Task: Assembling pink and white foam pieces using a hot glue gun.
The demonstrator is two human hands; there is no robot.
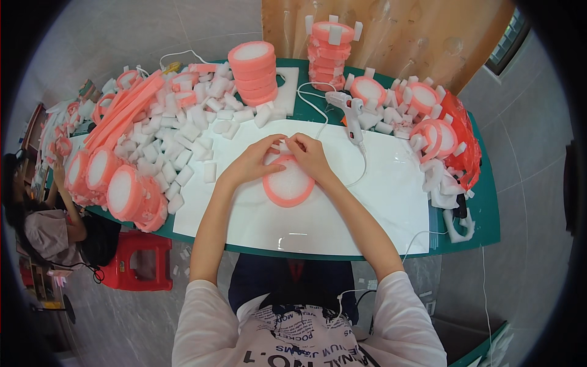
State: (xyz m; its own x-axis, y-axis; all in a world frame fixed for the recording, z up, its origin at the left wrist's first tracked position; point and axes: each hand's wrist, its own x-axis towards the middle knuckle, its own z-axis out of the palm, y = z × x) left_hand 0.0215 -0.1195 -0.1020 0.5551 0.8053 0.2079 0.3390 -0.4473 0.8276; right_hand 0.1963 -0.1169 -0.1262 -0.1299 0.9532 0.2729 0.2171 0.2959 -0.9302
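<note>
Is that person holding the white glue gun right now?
No, the white glue gun sits apart to the right, while the left fingers and right fingers are at the far edge of the pink-rimmed disc.

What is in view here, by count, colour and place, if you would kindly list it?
Round piece: one, white with pink rim, at the hands
Similar round pieces: many, pink-white, stacked behind, left and right
Small blocks: many, white, mostly left
Strips: several, pink, left
Glue gun: one, white, right of centre
Bag: one, red, right end
Sheet: one, white, under the work
Table: one, green, beneath sheet
Board: one, tan, behind table
Stool: one, red, left floor
Co-worker: one, pale top, far left
Left hand: one, bare, centre
Right hand: one, bare, centre
</note>
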